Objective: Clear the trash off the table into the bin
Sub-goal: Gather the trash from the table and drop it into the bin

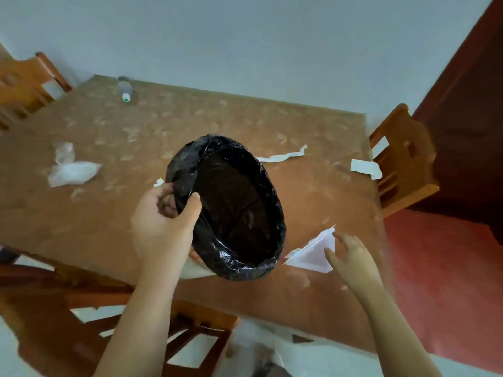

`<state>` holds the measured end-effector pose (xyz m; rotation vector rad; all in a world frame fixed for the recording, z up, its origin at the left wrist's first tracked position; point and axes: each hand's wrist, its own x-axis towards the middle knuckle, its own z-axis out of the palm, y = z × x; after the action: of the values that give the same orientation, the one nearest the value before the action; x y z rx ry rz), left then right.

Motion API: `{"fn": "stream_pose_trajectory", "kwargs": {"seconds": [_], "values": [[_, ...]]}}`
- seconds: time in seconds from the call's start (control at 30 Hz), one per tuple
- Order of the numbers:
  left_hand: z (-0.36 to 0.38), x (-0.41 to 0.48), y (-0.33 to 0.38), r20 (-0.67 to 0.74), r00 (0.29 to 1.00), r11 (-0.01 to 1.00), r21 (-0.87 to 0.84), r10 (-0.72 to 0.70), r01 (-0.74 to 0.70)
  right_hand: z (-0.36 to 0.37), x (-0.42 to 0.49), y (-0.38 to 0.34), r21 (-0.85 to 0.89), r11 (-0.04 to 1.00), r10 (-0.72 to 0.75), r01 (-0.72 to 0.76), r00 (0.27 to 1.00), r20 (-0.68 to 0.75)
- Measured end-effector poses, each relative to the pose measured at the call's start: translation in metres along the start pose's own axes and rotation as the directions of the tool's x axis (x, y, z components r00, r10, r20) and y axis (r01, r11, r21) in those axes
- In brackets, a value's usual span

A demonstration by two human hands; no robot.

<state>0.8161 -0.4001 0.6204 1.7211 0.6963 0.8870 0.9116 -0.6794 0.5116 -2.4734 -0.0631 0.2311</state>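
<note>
My left hand [163, 227] grips the rim of a bin [234, 208] lined with a black plastic bag and holds it tilted above the brown table [190, 126]. My right hand [351, 257] is open, its fingers spread just right of a triangular pale paper packet [313, 254] lying near the table's front right. More trash lies on the table: crumpled white plastic [72, 172] at the left, a torn paper strip [283, 156], a paper piece [364, 167] at the right edge, a small scrap [158, 182] by my left thumb, and a plastic bottle [125, 89] lying at the far left.
Wooden chairs stand at the far left [24, 83], at the right side [402, 159] and at the near side [109, 308] of the table. A dark door [468, 104] is at the right, above a red floor [446, 281]. The wall runs behind the table.
</note>
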Motion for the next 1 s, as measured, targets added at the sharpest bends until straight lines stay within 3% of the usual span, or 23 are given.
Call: {"fn": "stream_pose_trajectory", "kwargs": {"seconds": [0.1, 0.27, 0.43, 1.0], "values": [[0.011, -0.007, -0.003, -0.02, 1.0, 1.0, 0.025, -0.001, 0.001, 0.01, 0.025, 0.019, -0.12, 0.99, -0.062, 0.073, 0.994, 0.095], [0.021, -0.013, -0.005, -0.029, 0.999, 0.998, 0.056, -0.015, 0.016, 0.021, 0.048, 0.04, -0.152, 0.97, -0.144, 0.192, 0.95, 0.278], [0.025, -0.019, -0.006, -0.049, 0.999, 0.999, 0.05, -0.006, 0.009, 0.026, 0.056, 0.044, -0.226, 0.931, -0.215, 0.287, 0.931, 0.297], [0.029, -0.014, -0.009, -0.12, 0.992, 0.999, -0.002, -0.042, 0.042, 0.037, 0.081, 0.023, -0.264, 0.932, -0.12, 0.246, 0.901, 0.417]]}}
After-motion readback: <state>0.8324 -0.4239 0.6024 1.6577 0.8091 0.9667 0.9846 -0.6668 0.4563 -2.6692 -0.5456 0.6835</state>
